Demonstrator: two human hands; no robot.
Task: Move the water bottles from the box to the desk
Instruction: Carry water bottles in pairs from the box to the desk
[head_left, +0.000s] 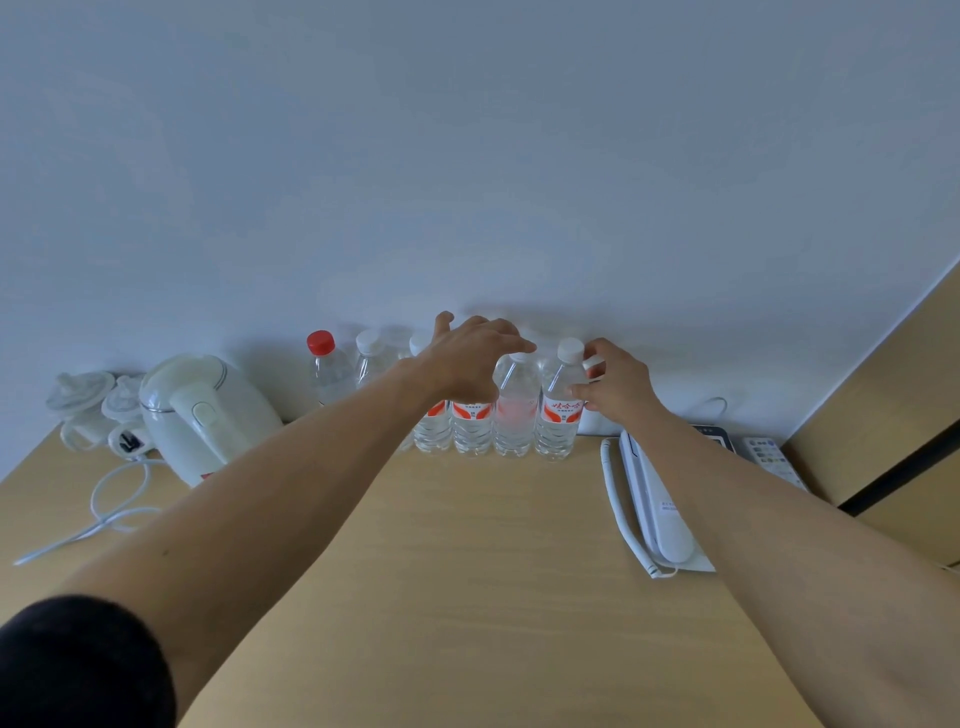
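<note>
Several clear water bottles stand in a row on the wooden desk (493, 545) against the wall. Most have white caps and red-and-white labels; one at the left end has a red cap (326, 366). My left hand (467, 364) reaches palm down over the top of a labelled bottle (471, 423) in the middle of the row, fingers stretched out and thumb raised. My right hand (615, 387) grips the shoulder of the rightmost bottle (560, 410) from its right side with curled fingertips. That bottle stands upright on the desk. The box is out of view.
A white electric kettle (202, 410) with its cord and white lidded cups (85, 400) sit at the left. A white telephone handset (654, 499) and a remote (769, 457) lie at the right, where a wooden panel (893, 395) borders the desk.
</note>
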